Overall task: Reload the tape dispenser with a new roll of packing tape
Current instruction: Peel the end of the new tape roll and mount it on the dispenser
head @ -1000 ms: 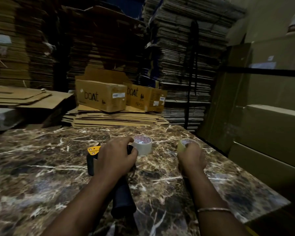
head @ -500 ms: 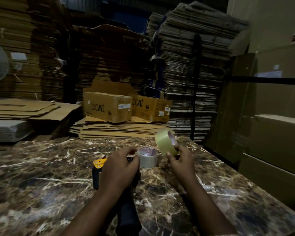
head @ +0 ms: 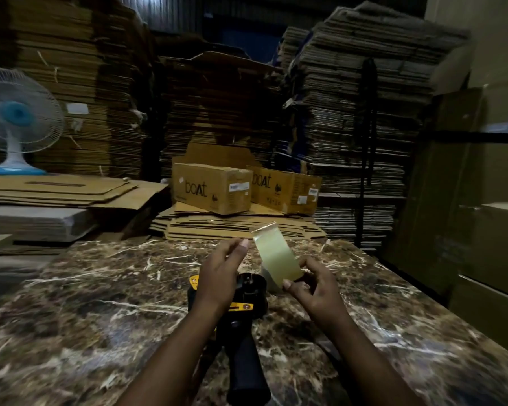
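Tape, a pale yellow translucent packing roll (head: pixel 277 257), sits pinched in our right hand (head: pixel 313 291) above the marbled brown desk (head: pixel 100 303); our left hand (head: pixel 220 276) hovers relaxed over the black-and-yellow dispenser (head: pixel 247 306). We should align core with hub squarely; room lies open rightward.

Dim storeroom. Marble bench (head: pixel 71 303); flattened cardboard stacks (head: pixel 364 98) behind its far edge; fan (head: pixel 15 118) far left; two boxes (head: pixel 211 187).
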{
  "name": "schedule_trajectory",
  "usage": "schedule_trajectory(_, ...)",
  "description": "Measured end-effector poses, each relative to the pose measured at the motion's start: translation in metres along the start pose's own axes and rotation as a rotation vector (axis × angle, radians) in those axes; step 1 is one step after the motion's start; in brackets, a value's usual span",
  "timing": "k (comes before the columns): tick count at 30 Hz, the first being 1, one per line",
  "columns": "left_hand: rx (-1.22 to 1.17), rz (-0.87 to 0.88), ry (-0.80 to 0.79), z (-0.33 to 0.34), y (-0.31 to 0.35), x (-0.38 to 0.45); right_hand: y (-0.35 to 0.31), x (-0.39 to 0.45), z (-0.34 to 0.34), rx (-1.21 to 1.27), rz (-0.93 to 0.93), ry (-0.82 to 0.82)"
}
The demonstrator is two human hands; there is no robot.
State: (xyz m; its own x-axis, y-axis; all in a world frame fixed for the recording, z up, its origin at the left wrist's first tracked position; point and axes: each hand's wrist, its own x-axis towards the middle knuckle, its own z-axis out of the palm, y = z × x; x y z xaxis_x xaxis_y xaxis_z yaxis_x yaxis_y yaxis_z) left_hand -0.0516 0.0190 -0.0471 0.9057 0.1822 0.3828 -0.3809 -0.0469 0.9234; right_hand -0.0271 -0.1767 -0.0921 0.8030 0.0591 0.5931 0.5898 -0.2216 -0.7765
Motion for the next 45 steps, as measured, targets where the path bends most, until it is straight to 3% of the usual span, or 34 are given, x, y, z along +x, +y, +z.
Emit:
schedule_trajectory(5, -0.119, -0.051, -0.047, -0.002, 0.003, 0.005, -0.003, -0.002, 0.007, -0.083, -0.088, -0.055)
schedule_trajectory(11, -0.207, -0.104, 0.010, -0.010, 0.003, 0.012, 0.002, -0.001, 0.007, -0.132, -0.158, -0.072)
schedule_trajectory(16, -0.071, -0.023, -0.015, -0.018, -0.001, 0.016, 0.003, 0.000, 0.003, -0.211, -0.269, -0.074)
schedule_trajectory(21, 0.079, 0.031, 0.008, -0.021, -0.007, 0.016, 0.001, -0.001, 0.002, -0.206, -0.255, -0.087)
schedule_trajectory(36, 0.050, 0.073, 0.075, -0.020, -0.007, 0.014, -0.007, -0.003, -0.001, -0.219, -0.293, -0.105)
schedule_trajectory(40, -0.047, 0.029, 0.010, -0.025, -0.001, 0.014, -0.008, 0.000, -0.004, -0.410, -0.465, -0.134)
schedule_trajectory(45, 0.075, 0.063, 0.025, -0.020, -0.001, 0.012, -0.006, 0.000, -0.004, -0.539, -0.513, -0.113)
